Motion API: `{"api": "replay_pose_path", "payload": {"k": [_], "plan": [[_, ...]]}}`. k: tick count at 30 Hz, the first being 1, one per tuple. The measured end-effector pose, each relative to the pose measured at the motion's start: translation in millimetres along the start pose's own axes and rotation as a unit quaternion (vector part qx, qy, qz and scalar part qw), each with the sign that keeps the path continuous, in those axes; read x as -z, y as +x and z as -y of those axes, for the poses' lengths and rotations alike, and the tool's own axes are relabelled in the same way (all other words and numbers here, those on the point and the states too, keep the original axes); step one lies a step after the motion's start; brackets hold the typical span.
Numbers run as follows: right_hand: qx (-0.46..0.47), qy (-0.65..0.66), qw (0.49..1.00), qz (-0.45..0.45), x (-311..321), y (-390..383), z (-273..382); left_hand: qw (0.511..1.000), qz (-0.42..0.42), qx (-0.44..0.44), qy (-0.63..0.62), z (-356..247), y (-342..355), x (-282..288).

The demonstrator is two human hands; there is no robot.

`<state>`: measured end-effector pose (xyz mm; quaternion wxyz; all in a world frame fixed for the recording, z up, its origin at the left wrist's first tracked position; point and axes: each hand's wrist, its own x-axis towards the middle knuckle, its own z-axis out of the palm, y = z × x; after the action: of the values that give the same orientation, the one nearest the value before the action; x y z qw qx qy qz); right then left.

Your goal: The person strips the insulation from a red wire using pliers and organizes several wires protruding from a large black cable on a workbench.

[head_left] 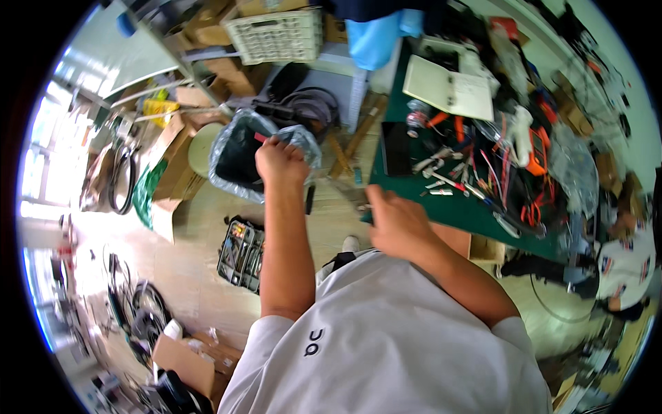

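Observation:
My left hand [281,160] is closed round a small red piece [261,136], held over a bin lined with a translucent bag [233,152]. My right hand [400,221] is curled round a grey, blade-like tool [348,196], blurred, pointing toward the bin. Just beyond that hand is the green workbench [393,103], carrying an open notebook [448,86], a black phone [396,148], a small bottle [417,117], an orange meter [538,152] and several scattered hand tools [462,183].
An open toolbox [241,252] lies on the floor below my left arm. Cardboard [172,186], a round stool [205,148] and coiled hoses [310,110] surround the bin. A white crate [272,38] sits at the back. Another person [624,269] is at the far right.

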<state>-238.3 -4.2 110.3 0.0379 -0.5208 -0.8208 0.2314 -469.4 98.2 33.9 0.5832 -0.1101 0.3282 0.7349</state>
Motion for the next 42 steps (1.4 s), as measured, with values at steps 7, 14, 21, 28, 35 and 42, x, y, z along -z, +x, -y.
{"api": "replay_pose_path", "payload": {"k": [7, 14, 21, 28, 35, 42], "plan": [[0.0, -0.016, 0.991, 0.133, -56, 10, -7, 0.942, -0.324, 0.089, 0.016, 31, 85, 136], [0.044, -0.049, 0.994, 0.089, -60, 6, 2, 0.955, -0.276, 0.096, 0.044, 15, 88, 159], [0.065, -0.067, 0.993, 0.066, -64, 4, 2, 0.956, -0.267, 0.091, 0.079, 7, 92, 165], [0.074, -0.053, 0.995, 0.048, -58, -2, 11, 0.958, -0.264, 0.088, 0.072, -2, 95, 156], [0.039, -0.093, 0.991, 0.089, -56, -1, 15, 0.934, -0.35, 0.059, 0.032, -4, 72, 138], [0.042, -0.097, 0.99, 0.095, -56, -7, 15, 0.927, -0.374, 0.032, -0.017, -5, 71, 150]]}}
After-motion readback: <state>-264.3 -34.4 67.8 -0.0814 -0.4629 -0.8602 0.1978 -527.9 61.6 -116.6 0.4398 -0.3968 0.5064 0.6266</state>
